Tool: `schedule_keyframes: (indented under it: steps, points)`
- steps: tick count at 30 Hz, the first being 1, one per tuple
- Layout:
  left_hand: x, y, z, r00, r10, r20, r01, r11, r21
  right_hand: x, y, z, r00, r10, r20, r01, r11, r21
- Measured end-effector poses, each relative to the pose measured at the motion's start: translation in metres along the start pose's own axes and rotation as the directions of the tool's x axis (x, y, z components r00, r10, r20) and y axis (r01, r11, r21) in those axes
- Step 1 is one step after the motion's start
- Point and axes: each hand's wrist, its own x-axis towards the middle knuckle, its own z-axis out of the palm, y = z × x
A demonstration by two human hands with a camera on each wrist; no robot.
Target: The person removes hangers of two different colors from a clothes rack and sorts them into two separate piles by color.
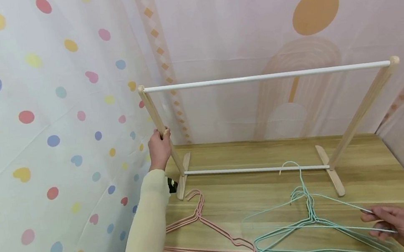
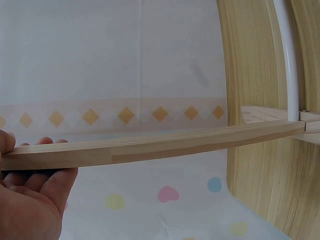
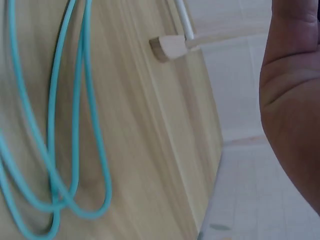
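Observation:
My left hand (image 1: pixel 159 148) grips the left post (image 1: pixel 151 109) of a wooden garment rack with white rails. In the left wrist view, the fingers of my left hand (image 2: pixel 35 205) wrap round that post (image 2: pixel 175 147). On the right, my right hand (image 1: pixel 397 224) holds one mint-green clothes hanger by its right end, its hook (image 1: pixel 300 177) raised toward the lower rail. Beneath it lie several more mint-green hangers (image 1: pixel 312 215), overlapping on the table. The right wrist view has the palm of my right hand (image 3: pixel 295 105) at the edge and mint-green hangers (image 3: pixel 76 135) below; its fingertips are out of sight.
Several pink hangers (image 1: pixel 198 212) lie in front of the rack's left foot (image 1: pixel 181 187). The white top rail (image 1: pixel 256 78) spans both posts. Curtains (image 1: pixel 89 165) enclose the wooden table (image 1: pixel 257 148) at the left, back and right. A small black object (image 1: pixel 172 185) shows beside my left sleeve.

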Motion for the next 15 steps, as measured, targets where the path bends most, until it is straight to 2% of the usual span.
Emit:
schedule_keyframes:
  steps: [4, 9, 15]
  points:
    - [0.000, -0.001, -0.001, 1.000, 0.002, 0.003, -0.002, 1.000, 0.003, -0.005, 0.003, -0.005, 0.993, 0.114, -0.027, -0.114, 0.993, -0.012]
    - [0.000, -0.003, -0.002, 1.000, 0.003, 0.011, -0.003, 1.000, 0.006, -0.011, 0.009, -0.008, 0.973, 0.225, -0.058, -0.226, 0.974, -0.014]
    - [-0.001, -0.003, -0.002, 1.000, 0.011, -0.002, -0.011, 1.000, 0.023, -0.014, 0.014, -0.009, 0.954, 0.281, -0.102, -0.279, 0.960, 0.036]
